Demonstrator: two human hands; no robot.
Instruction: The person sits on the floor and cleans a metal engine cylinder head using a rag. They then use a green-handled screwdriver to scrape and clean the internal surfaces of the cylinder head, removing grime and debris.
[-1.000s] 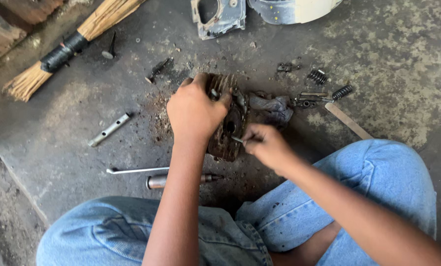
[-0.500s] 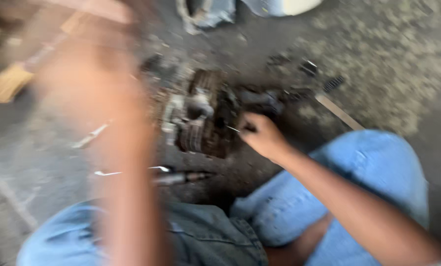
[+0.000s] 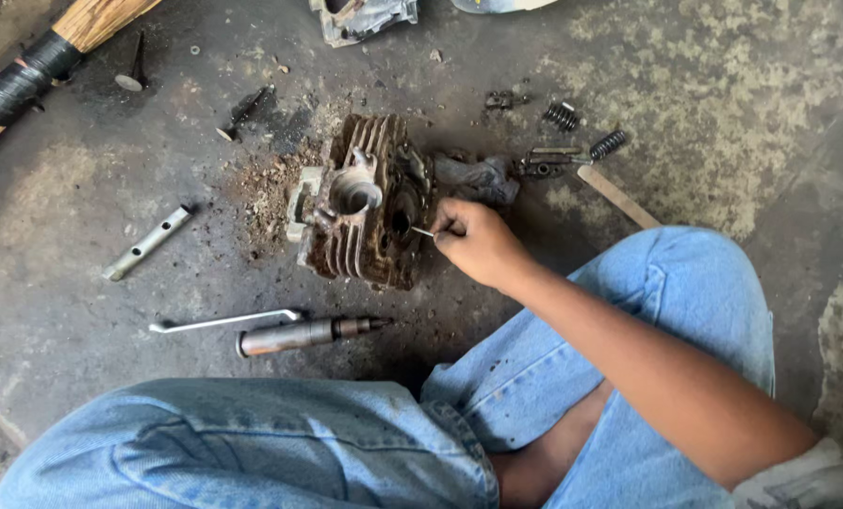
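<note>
Cylinder head (image 3: pixel 360 203), a rusty finned casting caked with dirt, lies on the dark concrete floor (image 3: pixel 82 236) near the middle of the view, just in front of the person's crossed legs in blue jeans (image 3: pixel 280 443). Its fins run roughly away from the person, and a round bore opens upward on its left half. The right hand (image 3: pixel 476 243) sits at the casting's right side, touching or all but touching it, with the fingers pinched around a thin metal pin (image 3: pixel 423 232). That pin lies nearly level, its long axis pointing left from the fingertips into a dark recess on the casting's right face, so the thing being worked lies directly left of the fingers. The left hand is not in view, which makes the right hand the only one at the casting. A grey rag (image 3: pixel 478 177) is bunched against the casting's far right corner. Toward the person, a stubby steel tool with a tapered tip (image 3: pixel 310 333) and a slim bent rod (image 3: pixel 223 321) lie side by side, both running left to right. A short drilled tube (image 3: pixel 148 243) rests well to the left. Two coil springs (image 3: pixel 583 130), small clips and a flat wooden stick (image 3: pixel 617 196) are scattered to the far right, and a broom handle wrapped in black tape (image 3: pixel 35 66) crosses the far left corner.
</note>
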